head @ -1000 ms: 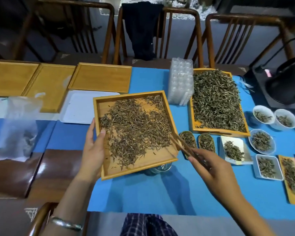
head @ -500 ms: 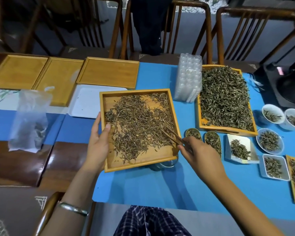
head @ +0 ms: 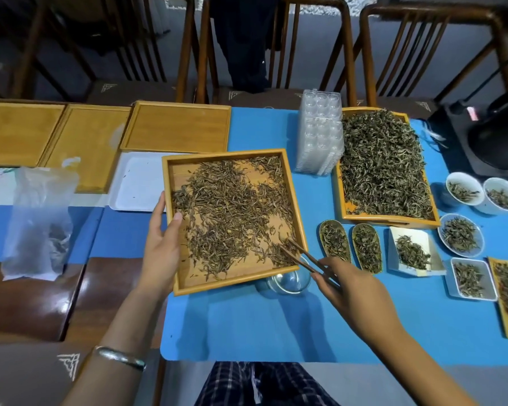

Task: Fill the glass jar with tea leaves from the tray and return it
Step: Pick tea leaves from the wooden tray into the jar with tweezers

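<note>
A square wooden tray of brown tea leaves is tilted above the blue mat. My left hand grips its left edge, thumb on the rim. My right hand holds wooden chopsticks whose tips reach into the leaves at the tray's near right corner. The clear glass jar stands on the mat just under that corner, partly hidden by the tray.
A second tray heaped with green leaves lies to the right, with stacked clear plastic containers beside it. Several small dishes of leaves fill the right side. Empty wooden trays, a white tray and a plastic bag sit left.
The chopstick tips have slid from the tray's right edge down to its near right corner, over the jar. My left hand keeps its grip on the tray.
</note>
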`<state>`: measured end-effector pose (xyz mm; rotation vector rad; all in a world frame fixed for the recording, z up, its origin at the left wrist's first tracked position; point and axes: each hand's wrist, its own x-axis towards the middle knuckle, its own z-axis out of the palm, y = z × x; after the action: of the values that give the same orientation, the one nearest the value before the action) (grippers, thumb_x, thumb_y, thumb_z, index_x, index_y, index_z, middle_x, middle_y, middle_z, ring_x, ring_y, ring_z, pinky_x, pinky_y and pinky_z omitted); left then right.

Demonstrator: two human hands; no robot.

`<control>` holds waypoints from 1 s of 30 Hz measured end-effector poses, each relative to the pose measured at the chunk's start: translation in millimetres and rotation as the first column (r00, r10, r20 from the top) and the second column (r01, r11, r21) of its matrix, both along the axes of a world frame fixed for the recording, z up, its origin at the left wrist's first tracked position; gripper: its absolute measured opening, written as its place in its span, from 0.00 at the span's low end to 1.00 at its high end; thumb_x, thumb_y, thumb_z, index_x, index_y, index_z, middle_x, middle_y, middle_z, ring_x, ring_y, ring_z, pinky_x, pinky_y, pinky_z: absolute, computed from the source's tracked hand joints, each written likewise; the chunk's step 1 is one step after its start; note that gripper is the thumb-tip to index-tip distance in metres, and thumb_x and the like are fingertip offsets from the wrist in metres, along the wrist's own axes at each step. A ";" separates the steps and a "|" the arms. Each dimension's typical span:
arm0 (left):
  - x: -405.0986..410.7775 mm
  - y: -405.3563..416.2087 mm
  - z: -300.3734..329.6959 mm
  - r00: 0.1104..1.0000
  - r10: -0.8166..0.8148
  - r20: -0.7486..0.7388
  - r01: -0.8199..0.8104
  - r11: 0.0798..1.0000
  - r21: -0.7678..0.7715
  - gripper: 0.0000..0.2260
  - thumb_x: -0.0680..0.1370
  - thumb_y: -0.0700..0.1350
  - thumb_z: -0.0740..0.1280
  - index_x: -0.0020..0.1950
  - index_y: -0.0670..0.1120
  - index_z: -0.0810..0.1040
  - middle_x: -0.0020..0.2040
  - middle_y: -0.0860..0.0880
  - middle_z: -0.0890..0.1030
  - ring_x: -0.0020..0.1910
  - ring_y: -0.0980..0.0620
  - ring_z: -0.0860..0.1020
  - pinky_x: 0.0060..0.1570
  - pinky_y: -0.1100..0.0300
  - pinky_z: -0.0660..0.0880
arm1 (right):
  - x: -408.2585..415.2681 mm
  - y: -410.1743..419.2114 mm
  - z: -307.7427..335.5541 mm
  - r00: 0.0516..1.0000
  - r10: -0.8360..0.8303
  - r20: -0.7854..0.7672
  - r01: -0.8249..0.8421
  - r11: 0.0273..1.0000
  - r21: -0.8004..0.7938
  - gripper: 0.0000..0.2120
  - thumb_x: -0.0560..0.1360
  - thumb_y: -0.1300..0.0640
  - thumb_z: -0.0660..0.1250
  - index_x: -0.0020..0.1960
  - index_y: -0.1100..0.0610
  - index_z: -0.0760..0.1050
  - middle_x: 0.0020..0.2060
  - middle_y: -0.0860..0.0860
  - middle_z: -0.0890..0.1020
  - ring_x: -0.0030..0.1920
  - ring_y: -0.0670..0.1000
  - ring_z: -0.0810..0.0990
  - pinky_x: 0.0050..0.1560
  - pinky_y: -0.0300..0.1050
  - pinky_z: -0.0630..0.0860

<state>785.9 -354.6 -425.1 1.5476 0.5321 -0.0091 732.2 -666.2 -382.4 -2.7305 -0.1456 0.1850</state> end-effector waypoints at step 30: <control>-1.2 3.6 1.4 0.998 -0.063 0.030 0.063 0.998 0.008 0.22 0.84 0.51 0.60 0.76 0.65 0.62 0.75 0.49 0.72 0.72 0.48 0.72 0.75 0.43 0.64 | 4.4 -9.7 9.5 0.965 0.236 -0.113 -0.243 0.969 -0.047 0.11 0.77 0.43 0.62 0.55 0.46 0.76 0.41 0.46 0.83 0.40 0.49 0.81 0.34 0.46 0.75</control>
<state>784.6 -351.0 -423.7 1.5685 0.4595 -0.0324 736.6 -675.9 -372.9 -2.7485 -0.4479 0.4092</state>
